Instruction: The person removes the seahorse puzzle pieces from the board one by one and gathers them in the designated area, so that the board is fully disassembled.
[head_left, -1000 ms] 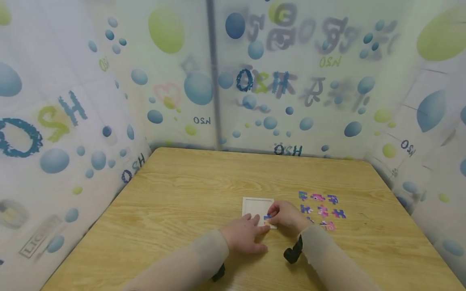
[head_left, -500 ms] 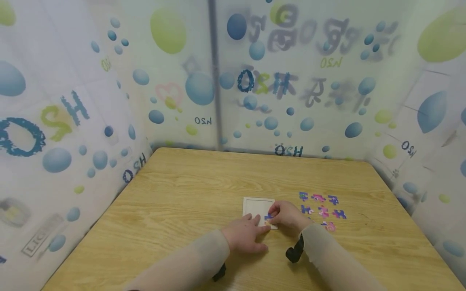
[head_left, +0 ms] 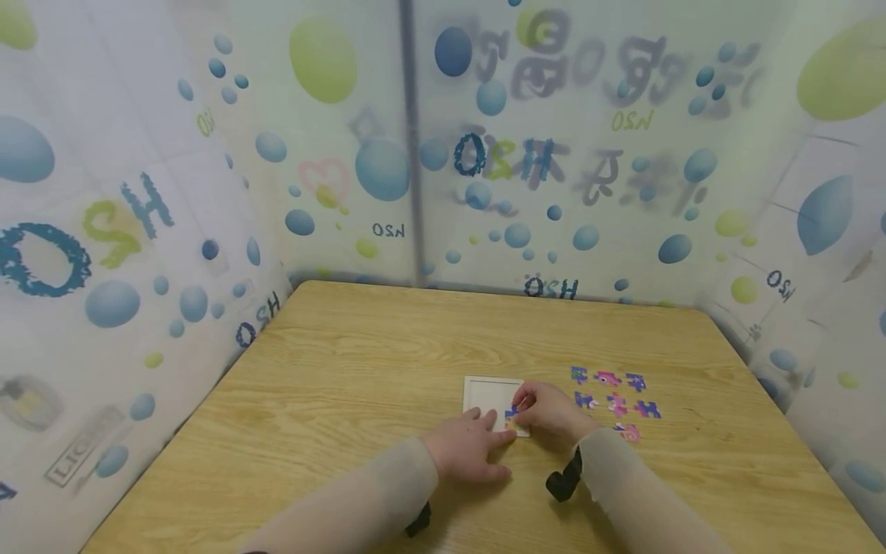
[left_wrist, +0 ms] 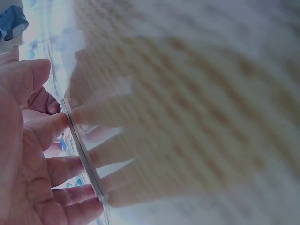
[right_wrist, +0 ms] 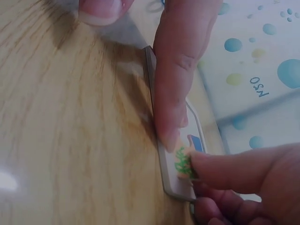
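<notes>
A white square puzzle tray [head_left: 482,395] lies flat on the table. My left hand [head_left: 468,446] rests on its near side with the fingers spread, and in the left wrist view several fingertips of the left hand [left_wrist: 35,154] touch the tray's edge [left_wrist: 84,154]. At the tray's near right corner my right hand [head_left: 554,409] pinches a blue and yellow jigsaw piece [head_left: 511,420]. Close up, the right thumb [right_wrist: 225,171] lies on the piece [right_wrist: 183,161], which bears green marks. A left finger [right_wrist: 176,84] touches down just beside it. Part of the piece is hidden by fingers.
Several loose pink and blue jigsaw pieces [head_left: 616,403] lie in rough rows to the right of the tray; the right wrist hides part of the nearest row. The wooden table [head_left: 332,369] meets patterned curtains [head_left: 332,154] at the back and sides.
Both hands stay in nearly the same place at the tray. The right fingers shift slightly, and more of the jigsaw piece's yellow part shows. The head view drifts a little.
</notes>
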Motion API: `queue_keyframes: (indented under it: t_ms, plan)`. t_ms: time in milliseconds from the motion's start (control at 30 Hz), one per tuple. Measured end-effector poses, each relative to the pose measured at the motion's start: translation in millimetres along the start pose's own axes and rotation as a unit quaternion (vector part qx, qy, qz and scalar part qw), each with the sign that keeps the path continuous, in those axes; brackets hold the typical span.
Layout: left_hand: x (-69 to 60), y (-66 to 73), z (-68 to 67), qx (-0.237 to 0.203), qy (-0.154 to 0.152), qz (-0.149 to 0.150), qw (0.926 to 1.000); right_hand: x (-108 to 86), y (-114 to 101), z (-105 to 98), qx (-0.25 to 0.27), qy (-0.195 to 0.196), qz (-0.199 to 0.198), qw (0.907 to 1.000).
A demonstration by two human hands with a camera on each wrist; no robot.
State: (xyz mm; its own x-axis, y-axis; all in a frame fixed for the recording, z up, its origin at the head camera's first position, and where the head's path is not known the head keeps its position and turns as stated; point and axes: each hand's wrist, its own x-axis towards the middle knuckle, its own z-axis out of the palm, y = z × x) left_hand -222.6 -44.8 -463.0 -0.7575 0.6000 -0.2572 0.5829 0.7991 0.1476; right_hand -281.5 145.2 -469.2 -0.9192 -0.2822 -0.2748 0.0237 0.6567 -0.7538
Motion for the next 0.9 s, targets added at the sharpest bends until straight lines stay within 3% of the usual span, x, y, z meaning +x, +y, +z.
queue_keyframes:
  t_ms: [333,633,900]
  plan:
    - [0.3,-0.1,-0.2,-0.003,-0.002,-0.002,1.0000,1.1,3.5,-2.8,0.026,-0.010,-0.012,0.9995]
    - [-0.8,-0.1,-1.3,-0.001,0.003,-0.002,1.0000,0.1,3.9,-0.9,0.000,-0.015,-0.025,0.9996]
    - [0.2,0.6,-2.6,0.012,0.009,0.003,0.9999,-0.2,8.0,-2.2,0.007,-0.032,-0.047,0.9984]
